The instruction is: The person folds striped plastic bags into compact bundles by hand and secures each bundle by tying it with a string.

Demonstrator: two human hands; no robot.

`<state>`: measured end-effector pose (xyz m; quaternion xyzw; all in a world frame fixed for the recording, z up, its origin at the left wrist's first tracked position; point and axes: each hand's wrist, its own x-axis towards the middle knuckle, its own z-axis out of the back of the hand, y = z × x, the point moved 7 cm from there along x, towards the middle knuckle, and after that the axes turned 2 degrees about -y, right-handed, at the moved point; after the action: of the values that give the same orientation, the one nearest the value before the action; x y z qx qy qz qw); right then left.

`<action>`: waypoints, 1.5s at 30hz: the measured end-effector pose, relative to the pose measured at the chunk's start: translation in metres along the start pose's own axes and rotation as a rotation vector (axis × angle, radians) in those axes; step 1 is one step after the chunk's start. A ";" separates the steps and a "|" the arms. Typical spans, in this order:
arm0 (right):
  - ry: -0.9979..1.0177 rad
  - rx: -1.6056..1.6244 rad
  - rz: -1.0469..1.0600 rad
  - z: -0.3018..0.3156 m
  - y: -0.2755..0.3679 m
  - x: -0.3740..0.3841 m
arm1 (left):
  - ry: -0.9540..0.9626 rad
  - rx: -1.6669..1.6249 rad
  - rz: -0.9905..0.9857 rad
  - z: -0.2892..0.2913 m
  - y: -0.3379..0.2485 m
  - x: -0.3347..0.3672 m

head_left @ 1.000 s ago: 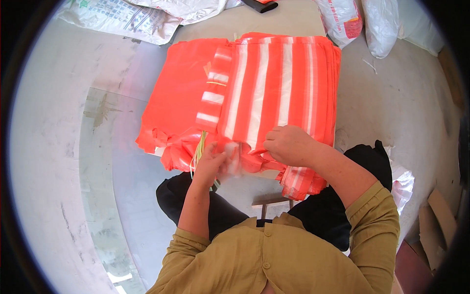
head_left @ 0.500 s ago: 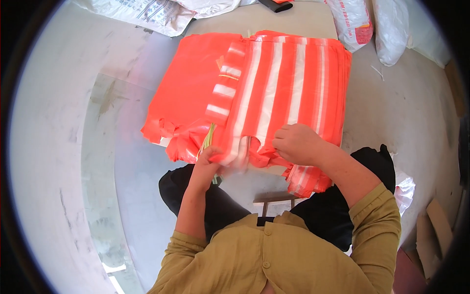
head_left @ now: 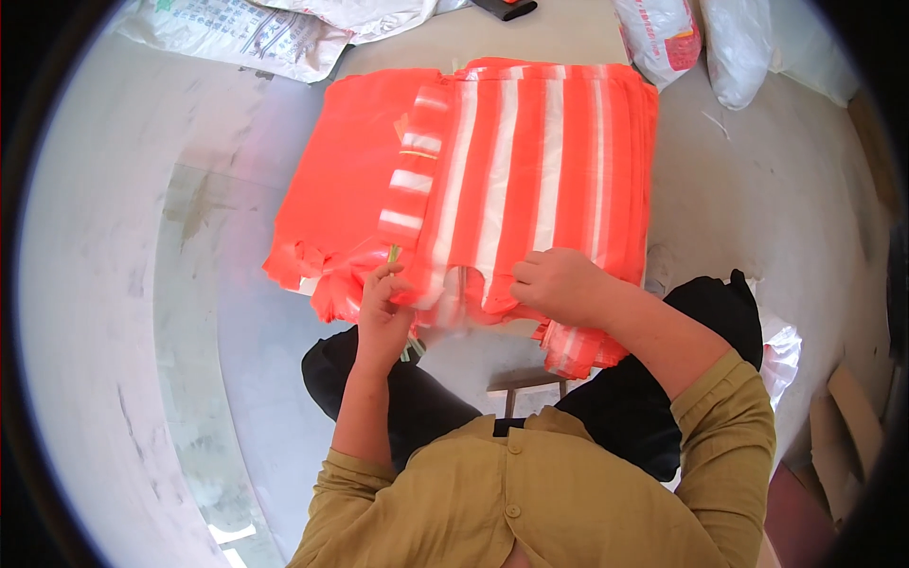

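Observation:
A stack of red plastic bags with white stripes (head_left: 525, 161) lies in front of me, its cut handle ends facing me. My left hand (head_left: 381, 308) is closed at the stack's near left corner. Thin pale green strips (head_left: 413, 348) stick out above and below its fingers. At the middle of the near edge, my right hand (head_left: 561, 284) pinches the bag edge beside the handle cut-out, with its fingertips partly hidden. A narrow folded striped bundle (head_left: 407, 189), tied with a yellowish band, rests along the stack's left side.
Plain red bags (head_left: 355, 142) lie left of the striped stack. A crumpled striped bag piece (head_left: 579, 350) hangs over the near edge by my right forearm. White sacks (head_left: 246, 38) and filled plastic bags (head_left: 739, 57) stand at the back. Cardboard pieces (head_left: 843, 426) lean at the right.
The view has shifted slightly, so the stack appears farther left. My left hand has moved up a little over the green strips, covering more of them. My right hand stays at the bag edge.

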<state>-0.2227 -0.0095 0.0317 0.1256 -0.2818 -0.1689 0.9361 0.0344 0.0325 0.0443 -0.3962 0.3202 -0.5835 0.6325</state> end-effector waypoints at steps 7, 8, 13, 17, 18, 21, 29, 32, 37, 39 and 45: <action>0.024 0.011 -0.011 -0.002 -0.001 -0.002 | 0.124 0.224 -0.087 -0.018 -0.040 0.020; 0.021 0.012 -0.008 -0.002 -0.001 -0.002 | 0.128 0.223 -0.086 -0.020 -0.043 0.023; 0.021 0.021 -0.011 0.000 0.000 -0.002 | 0.278 0.450 -0.270 -0.052 -0.086 0.036; 0.061 -0.023 -0.018 -0.002 0.002 -0.002 | 0.379 0.507 -0.283 -0.079 -0.093 0.053; 0.080 -0.031 -0.027 -0.003 0.002 -0.002 | 0.391 0.497 -0.300 -0.085 -0.094 0.055; 0.078 -0.075 -0.021 -0.005 0.002 -0.005 | 0.436 0.469 -0.315 -0.107 -0.092 0.066; 0.071 -0.044 0.001 -0.005 0.002 0.001 | 0.381 0.313 -0.073 -0.096 -0.060 0.083; 0.038 0.008 -0.020 -0.004 0.000 0.002 | 0.325 0.421 -0.343 -0.086 -0.068 0.080; 0.022 0.040 -0.110 -0.003 -0.006 0.004 | 0.384 0.575 -0.437 -0.099 -0.065 0.070; -0.240 0.075 -0.127 0.020 -0.006 0.012 | 0.374 0.574 -0.446 -0.096 -0.061 0.069; -0.148 0.239 -0.402 0.010 -0.025 0.012 | 0.439 0.525 -0.446 -0.089 -0.053 0.072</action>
<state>-0.2254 -0.0388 0.0375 0.2762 -0.3369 -0.3259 0.8391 -0.0605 -0.0503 0.0513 -0.1469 0.1941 -0.8390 0.4866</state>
